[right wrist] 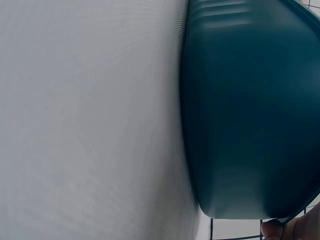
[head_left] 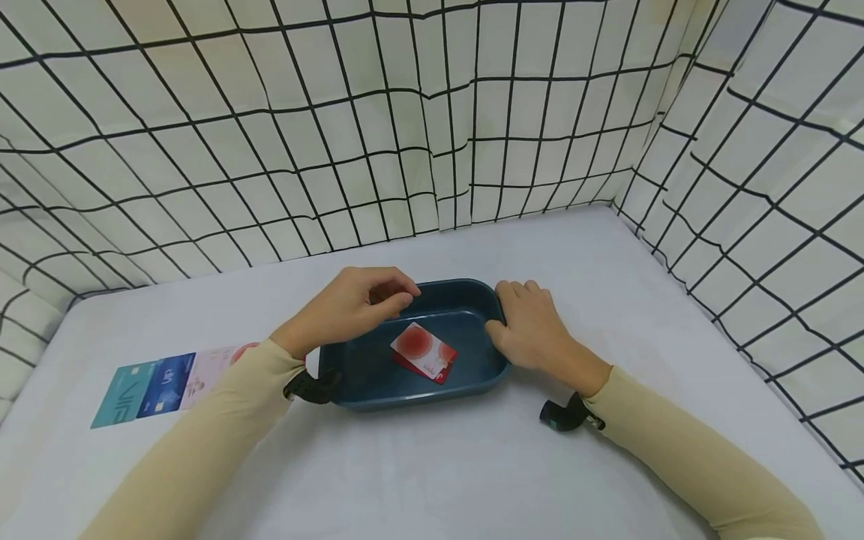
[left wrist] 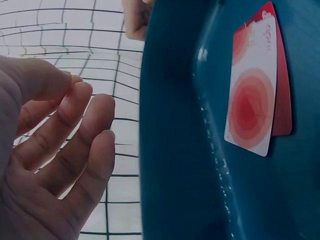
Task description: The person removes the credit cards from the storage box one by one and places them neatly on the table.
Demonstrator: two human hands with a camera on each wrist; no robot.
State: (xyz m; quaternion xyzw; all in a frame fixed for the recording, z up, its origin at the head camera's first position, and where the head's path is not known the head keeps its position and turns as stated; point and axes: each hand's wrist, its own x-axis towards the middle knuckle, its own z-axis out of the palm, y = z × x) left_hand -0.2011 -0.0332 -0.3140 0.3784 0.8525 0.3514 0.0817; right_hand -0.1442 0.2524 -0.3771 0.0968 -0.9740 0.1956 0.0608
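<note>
A dark teal tray stands on the white table. My right hand grips its right end, thumb over the rim and fingers on the outside. My left hand hovers over the tray's back left rim, fingers loosely bent, thumb near the index finger; nothing shows between them in the left wrist view. On the tray floor lies a white card with red circles, partly covering a red card. The right wrist view shows the tray's outer wall and a few fingertips at its rim.
Left of the tray, a teal card marked VIP, a blue card and a pink card lie in a row that continues behind the left sleeve. A black wire grid borders the table's back and right.
</note>
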